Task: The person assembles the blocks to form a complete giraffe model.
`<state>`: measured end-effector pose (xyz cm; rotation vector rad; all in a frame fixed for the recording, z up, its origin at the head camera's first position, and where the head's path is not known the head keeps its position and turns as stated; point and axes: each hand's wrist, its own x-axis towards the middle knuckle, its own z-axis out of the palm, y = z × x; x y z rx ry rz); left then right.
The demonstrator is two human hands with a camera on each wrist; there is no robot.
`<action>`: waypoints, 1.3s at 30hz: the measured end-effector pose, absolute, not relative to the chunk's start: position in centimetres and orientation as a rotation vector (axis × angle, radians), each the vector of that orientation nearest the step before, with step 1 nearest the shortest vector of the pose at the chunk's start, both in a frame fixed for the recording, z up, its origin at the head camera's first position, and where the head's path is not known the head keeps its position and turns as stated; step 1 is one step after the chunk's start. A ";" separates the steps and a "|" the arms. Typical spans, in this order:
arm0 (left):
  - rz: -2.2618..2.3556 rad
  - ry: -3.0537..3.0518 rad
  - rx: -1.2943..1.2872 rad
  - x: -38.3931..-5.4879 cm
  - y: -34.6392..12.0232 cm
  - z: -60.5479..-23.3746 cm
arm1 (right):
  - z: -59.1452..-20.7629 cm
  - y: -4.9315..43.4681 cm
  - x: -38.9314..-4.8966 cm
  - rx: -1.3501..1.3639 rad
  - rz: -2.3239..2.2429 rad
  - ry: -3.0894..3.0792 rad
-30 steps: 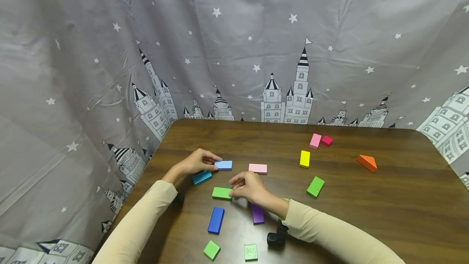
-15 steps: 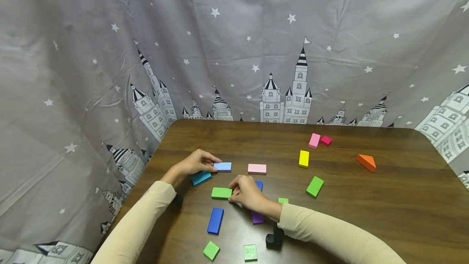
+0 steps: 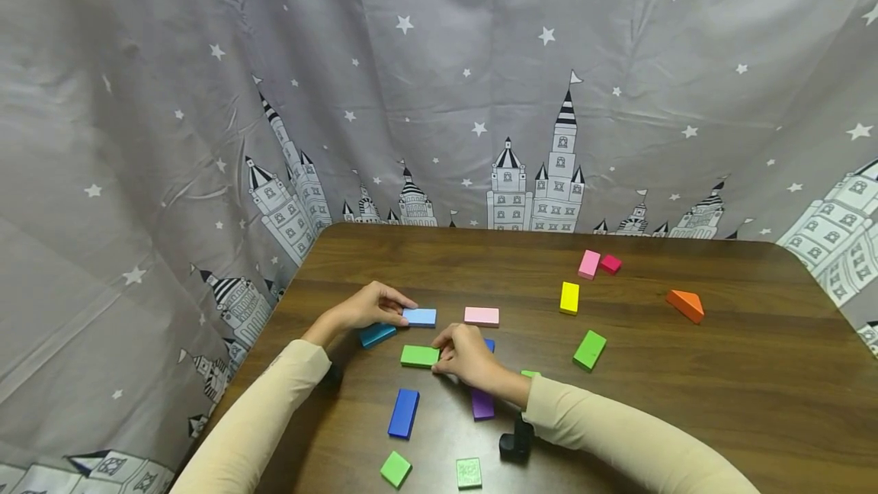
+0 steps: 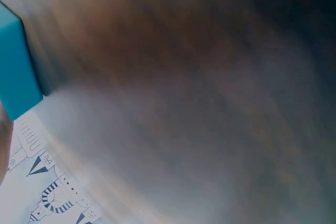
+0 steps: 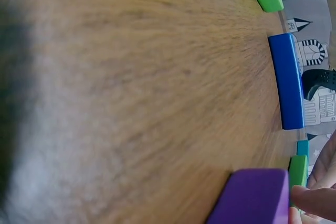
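Note:
In the head view my left hand (image 3: 369,307) pinches the left end of a light blue block (image 3: 420,317) lying on the table. A teal block (image 3: 377,335) lies just below that hand and partly behind it; it also fills the left edge of the left wrist view. My right hand (image 3: 472,357) holds the right end of a bright green block (image 3: 419,356) between thumb and fingers, nearer to me than the light blue one. Partly hidden under the right hand and wrist are a blue block (image 3: 490,344) and a purple block (image 3: 482,405).
A pale pink block (image 3: 482,316) lies right of the light blue one. Towards me are a dark blue block (image 3: 403,413) and two small green squares, one a light green (image 3: 469,472). Yellow (image 3: 569,298), pink, red, green and orange (image 3: 687,305) pieces lie further right.
The light blue block has slid slightly towards me with the left hand. The green block has shifted a little right and away from me, so the gap between the two is narrower.

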<state>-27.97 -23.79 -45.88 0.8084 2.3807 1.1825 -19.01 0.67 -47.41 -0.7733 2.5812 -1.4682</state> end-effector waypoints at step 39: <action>1.139 2.259 0.917 -26.0 -22.0 -45.6 | -47.5 2.0 -18.5 -0.787 -1.490 2.548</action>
